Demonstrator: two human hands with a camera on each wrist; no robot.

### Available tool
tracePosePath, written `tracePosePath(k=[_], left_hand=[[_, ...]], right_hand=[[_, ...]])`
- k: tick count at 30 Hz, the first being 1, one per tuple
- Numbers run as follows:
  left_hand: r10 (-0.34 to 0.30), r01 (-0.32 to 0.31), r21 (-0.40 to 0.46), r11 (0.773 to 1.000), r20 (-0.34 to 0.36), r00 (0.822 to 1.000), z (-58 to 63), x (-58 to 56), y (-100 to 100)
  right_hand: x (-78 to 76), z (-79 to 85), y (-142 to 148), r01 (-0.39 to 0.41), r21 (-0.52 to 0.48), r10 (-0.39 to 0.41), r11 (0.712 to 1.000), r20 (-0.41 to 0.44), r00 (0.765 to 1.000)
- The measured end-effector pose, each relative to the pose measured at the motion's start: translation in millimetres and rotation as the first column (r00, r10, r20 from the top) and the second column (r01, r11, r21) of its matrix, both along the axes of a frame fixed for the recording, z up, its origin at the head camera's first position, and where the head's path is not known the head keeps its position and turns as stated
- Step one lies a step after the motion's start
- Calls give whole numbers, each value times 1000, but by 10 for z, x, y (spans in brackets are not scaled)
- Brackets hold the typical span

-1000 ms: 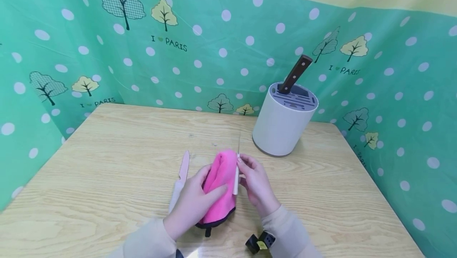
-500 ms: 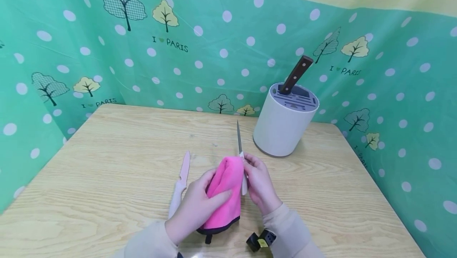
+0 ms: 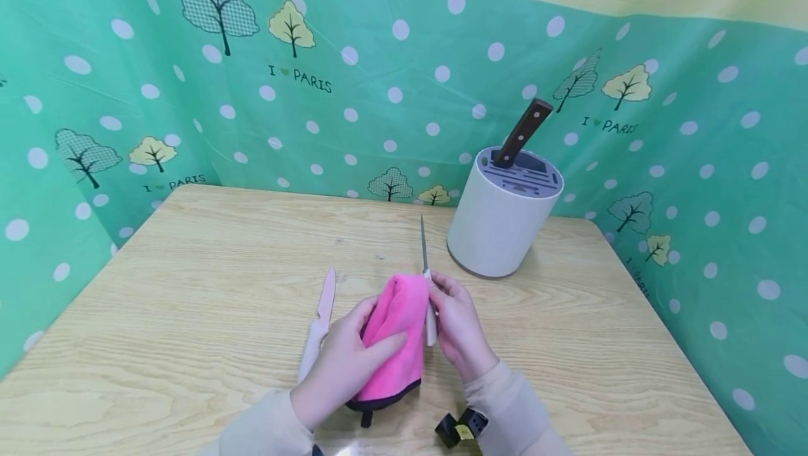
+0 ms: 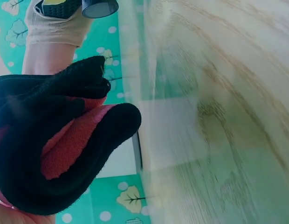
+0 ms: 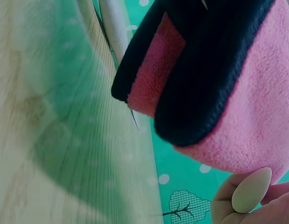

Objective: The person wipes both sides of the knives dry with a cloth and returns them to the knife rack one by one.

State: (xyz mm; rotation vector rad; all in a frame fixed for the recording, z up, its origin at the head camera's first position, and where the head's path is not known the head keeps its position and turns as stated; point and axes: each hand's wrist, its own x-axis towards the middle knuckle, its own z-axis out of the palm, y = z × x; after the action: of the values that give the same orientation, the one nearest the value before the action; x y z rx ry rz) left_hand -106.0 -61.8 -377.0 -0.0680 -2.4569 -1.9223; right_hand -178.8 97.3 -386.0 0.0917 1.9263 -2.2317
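A folded pink cloth (image 3: pixel 398 344) with a black edge is gripped in my left hand (image 3: pixel 344 365), the thumb lying across its near face. Against the cloth's right side, my right hand (image 3: pixel 459 323) pinches a slim knife (image 3: pixel 431 326) by its white handle, blade pointing away from me. In the right wrist view the butt of that handle (image 5: pixel 251 191) sticks out past the fingers. Another knife (image 3: pixel 325 302), white-handled with a pinkish blade, lies on the table beside my left hand, which partly hides its handle. The cloth's layered black edge (image 4: pixel 79 186) fills much of the left wrist view.
A white knife block (image 3: pixel 499 224) stands at the back right, with one dark-handled knife (image 3: pixel 524 132) in its slots. Green printed fabric (image 3: pixel 353 91) hangs behind the wooden table (image 3: pixel 221 287). A black device (image 3: pixel 461 428) sits at my right wrist.
The knife in my right hand has shifted slightly right with the cloth, and its blade, faint a second ago, shows clearly. Both hands keep their holds; the lying knife stays put.
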Motion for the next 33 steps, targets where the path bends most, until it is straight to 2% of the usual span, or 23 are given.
tracePosePath(k=[10,21,33], left_hand=[[14,-16,66,998,33,999,-19,-56,-22],[24,-25,16,1000,12,1000,-33,-87,-35],[30,-31,15,999,15,999,-46,-98,-54]], right_hand=[[0,6,-18,5,-18,-5,1000,-24,1000],[26,53,-48,27,-29,-28,999,-4,1000],[37,55,-38,27,-45,-26,999,8,1000]])
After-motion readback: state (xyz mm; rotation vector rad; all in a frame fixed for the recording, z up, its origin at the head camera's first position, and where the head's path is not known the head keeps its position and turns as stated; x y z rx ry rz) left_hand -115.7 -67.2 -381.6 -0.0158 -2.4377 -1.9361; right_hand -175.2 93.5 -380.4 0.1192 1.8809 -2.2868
